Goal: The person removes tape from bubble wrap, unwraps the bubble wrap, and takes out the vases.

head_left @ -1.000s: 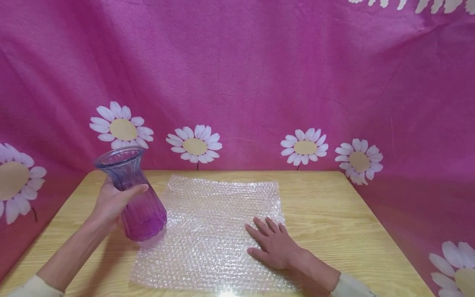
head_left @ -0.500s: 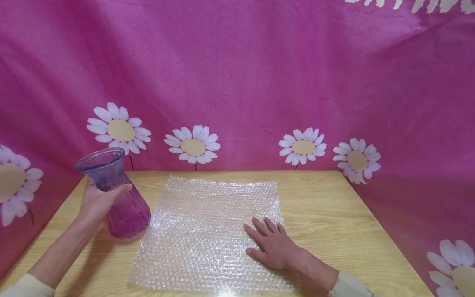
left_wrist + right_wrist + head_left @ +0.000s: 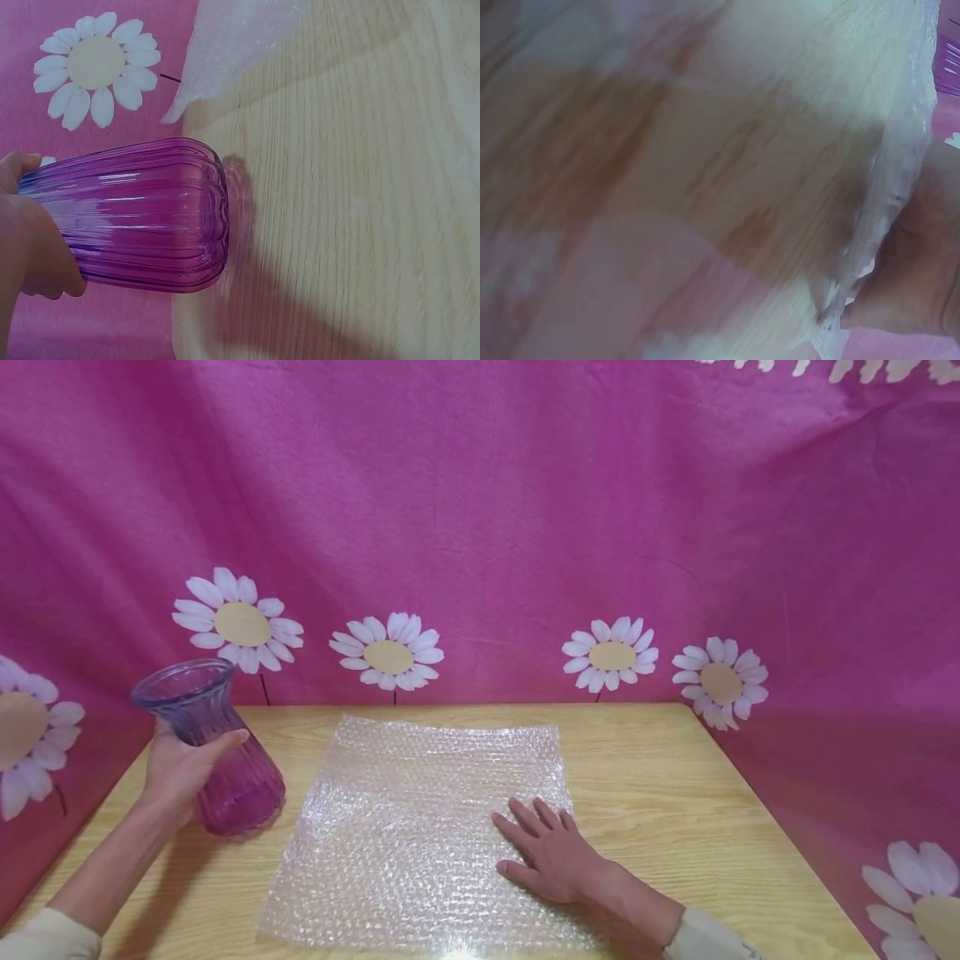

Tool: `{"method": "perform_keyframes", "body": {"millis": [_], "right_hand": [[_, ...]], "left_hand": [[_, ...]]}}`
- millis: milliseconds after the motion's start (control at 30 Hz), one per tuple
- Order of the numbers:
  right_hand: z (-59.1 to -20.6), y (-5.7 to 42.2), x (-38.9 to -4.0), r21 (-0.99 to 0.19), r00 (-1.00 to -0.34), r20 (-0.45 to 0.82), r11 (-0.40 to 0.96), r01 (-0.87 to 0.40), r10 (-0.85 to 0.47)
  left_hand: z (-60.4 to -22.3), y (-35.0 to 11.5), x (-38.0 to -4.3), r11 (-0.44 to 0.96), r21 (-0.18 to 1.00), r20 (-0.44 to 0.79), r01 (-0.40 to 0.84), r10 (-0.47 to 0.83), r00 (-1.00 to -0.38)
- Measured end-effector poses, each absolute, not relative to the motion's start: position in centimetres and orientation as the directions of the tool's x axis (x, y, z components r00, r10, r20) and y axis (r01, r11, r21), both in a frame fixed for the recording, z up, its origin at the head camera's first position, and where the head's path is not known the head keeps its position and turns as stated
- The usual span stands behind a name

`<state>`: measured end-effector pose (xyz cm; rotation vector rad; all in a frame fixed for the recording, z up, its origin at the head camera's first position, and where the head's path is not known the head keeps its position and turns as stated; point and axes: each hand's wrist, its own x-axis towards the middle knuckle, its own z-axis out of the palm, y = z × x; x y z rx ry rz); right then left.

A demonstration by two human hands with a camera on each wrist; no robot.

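My left hand [image 3: 180, 768] grips a ribbed glass vase [image 3: 243, 785] round its narrow middle, thumb across the front. The vase has a flared blue rim and fades to purple-pink at its base; it leans with the rim to the left. In the left wrist view the vase base [image 3: 202, 217] is close over the wooden surface. A sheet of clear bubble wrap [image 3: 420, 835] lies spread flat in the middle of the table. My right hand [image 3: 551, 852] rests on its right edge with fingers spread, palm down. The right wrist view shows that hand [image 3: 911, 262] at the wrap's edge.
The light wooden table [image 3: 675, 802] has rounded far corners. A pink cloth [image 3: 480, 527] printed with white daisies hangs behind it and along both sides. Wood surface shows between the vase and the wrap, and to the right of my right hand.
My left hand has carried the vase leftward, from over the bubble wrap's left edge to beside it. My right hand and the wrap have stayed in place.
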<state>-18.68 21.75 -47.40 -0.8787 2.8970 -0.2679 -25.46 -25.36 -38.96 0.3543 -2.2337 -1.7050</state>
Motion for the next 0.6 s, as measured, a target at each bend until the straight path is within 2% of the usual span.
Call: {"method": "perform_keyframes", "body": {"millis": [600], "right_hand": [[-47.51,21.79,-18.69,-0.194,-0.83,-0.041,0.82,-0.539,-0.556]], "left_hand": [[-39.52,-25.92,-26.49,0.288,0.956,0.164,0.054,-0.372,-0.914]]}}
